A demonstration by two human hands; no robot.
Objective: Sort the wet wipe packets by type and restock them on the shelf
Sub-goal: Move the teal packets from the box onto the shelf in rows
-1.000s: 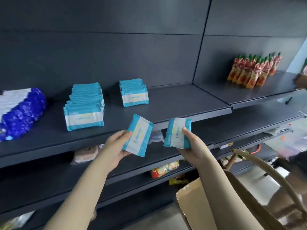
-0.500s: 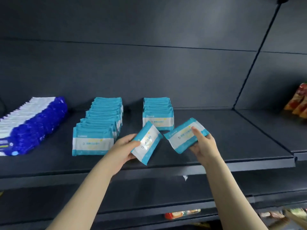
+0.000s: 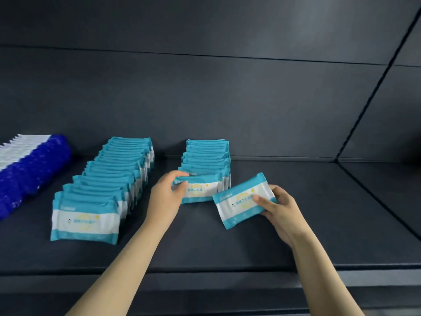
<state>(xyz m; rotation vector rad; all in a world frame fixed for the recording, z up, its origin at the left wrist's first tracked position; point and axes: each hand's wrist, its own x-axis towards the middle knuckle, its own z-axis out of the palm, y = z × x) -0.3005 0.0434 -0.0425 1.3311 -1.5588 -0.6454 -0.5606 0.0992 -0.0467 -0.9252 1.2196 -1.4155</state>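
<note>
A teal-and-white plastic wet wipe packet [image 3: 200, 189] stands upright at the front of the short right-hand row of matching packets [image 3: 206, 156] on the dark grey metal shelf [image 3: 296, 224]. The left hand [image 3: 168, 195] has its grip closed on that packet's left end, thumb in front and fingers over the top edge. Just beside it, a second teal-and-white packet [image 3: 241, 199] is tilted, held above the shelf in the right hand [image 3: 280, 208], grip closed around its right end. A longer teal row [image 3: 107, 185] stands further left, with blue-and-white packets [image 3: 29, 169] at the far left.
</note>
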